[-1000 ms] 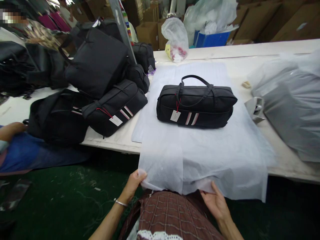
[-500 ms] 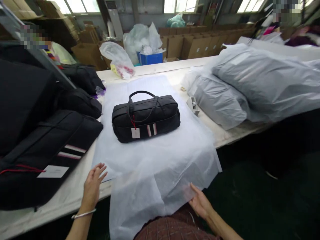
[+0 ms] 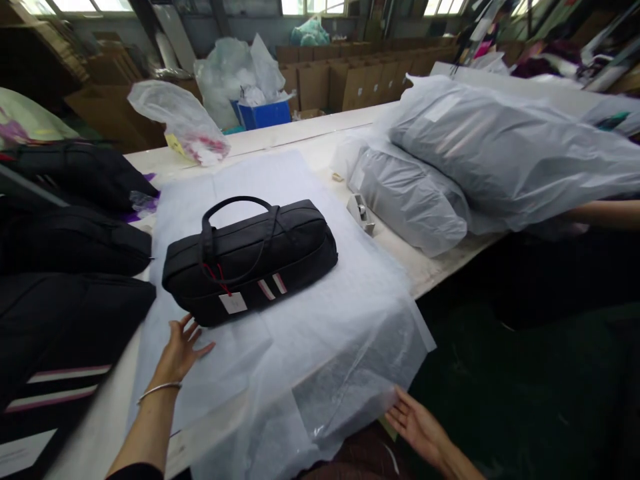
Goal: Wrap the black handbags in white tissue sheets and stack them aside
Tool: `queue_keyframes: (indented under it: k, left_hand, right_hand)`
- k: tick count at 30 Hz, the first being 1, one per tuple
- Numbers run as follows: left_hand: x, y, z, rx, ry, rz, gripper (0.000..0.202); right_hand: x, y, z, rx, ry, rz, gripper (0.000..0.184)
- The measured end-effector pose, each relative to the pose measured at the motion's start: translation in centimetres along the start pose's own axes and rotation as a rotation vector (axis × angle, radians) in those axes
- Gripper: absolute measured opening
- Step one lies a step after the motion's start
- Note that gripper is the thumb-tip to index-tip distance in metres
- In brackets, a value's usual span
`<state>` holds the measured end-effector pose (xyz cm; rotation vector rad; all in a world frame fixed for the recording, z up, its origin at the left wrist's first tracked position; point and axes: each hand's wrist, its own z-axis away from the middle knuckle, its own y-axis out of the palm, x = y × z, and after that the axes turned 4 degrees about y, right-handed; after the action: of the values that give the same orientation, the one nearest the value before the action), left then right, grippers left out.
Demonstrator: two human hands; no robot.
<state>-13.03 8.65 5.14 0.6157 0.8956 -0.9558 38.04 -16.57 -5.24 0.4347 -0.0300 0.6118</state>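
Observation:
A black duffel bag [image 3: 255, 257] with two handles, a striped patch and a white tag on a red cord rests on a translucent white sheet [image 3: 345, 333]. My left hand [image 3: 180, 350] is open, fingers spread, its fingertips at the bag's lower left corner. I cannot tell whether they press on the bag. At the sheet's front right edge is my right hand [image 3: 415, 423], open with fingers stretched out and fingertips against the sheet. The sheet's near part hangs over the table edge towards my body.
More black bags [image 3: 75, 240] crowd the left side. Grey bundles in translucent wrapping [image 3: 440, 160] lie at the right, with another person's arm [image 3: 607, 213] beside them. A tape dispenser [image 3: 361, 215] stands near the sheet. Behind the table [image 3: 320, 133] are cardboard boxes and a blue bin [image 3: 265, 113].
My left hand has moved forward to the bag's lower left corner. My right hand stays by the sheet's edge. The view has shifted right, and another person's arm has appeared at the right.

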Motion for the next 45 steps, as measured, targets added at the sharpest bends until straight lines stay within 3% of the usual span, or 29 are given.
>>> queue_keyframes:
  k: [6,11,17,22,27,33,37,39,41,43,45]
  left_hand:
    - [0.2,0.1,-0.4,-0.008,0.009,-0.083,0.045]
    - [1.0,-0.3,-0.6,0.07,0.083,-0.172,0.047]
    - [1.9,-0.2,-0.1,0.103,0.182,-0.317,0.067]
    - [2.5,-0.3,0.0,0.114,0.209,-0.37,0.06]
    - [3.1,-0.8,-0.5,0.144,0.232,-0.411,0.067]
    - [3.4,0.1,0.2,0.098,0.245,-0.359,0.062]
    - [4.6,-1.5,3.9,-0.012,0.369,-0.335,0.054]
    - [6.6,-3.6,7.7,-0.17,0.498,-0.436,0.049]
    - [9.5,-5.9,12.2,-0.4,0.542,-0.535,0.053]
    - [12.9,-7.6,16.6,-0.573,0.405,-0.53,0.069]
    - [16.0,-8.4,20.2,-0.603,0.116,-0.334,0.074]
  right_hand:
    - [2.5,1.2,0.0,-0.052,-0.026,0.145,0.037]
    - [2.9,1.8,-0.4,-0.07,0.005,0.217,0.042]
    - [2.5,0.8,-0.7,-0.13,0.019,0.208,0.041]
    - [2.3,-0.6,-1.2,-0.123,0.027,0.205,0.047]
    - [2.3,-0.5,-0.9,-0.108,0.06,0.167,0.048]
    - [2.3,1.0,0.8,-0.067,0.081,0.127,0.026]
    - [3.0,1.4,2.4,-0.076,0.033,0.178,0.025]
    - [3.5,1.9,3.4,-0.066,-0.012,0.212,0.03]
    - [3.8,2.4,4.5,-0.063,-0.054,0.226,0.032]
    - [3.8,3.1,5.3,-0.071,-0.072,0.212,0.031]
    - [3.6,3.7,5.8,-0.096,-0.062,0.2,0.026]
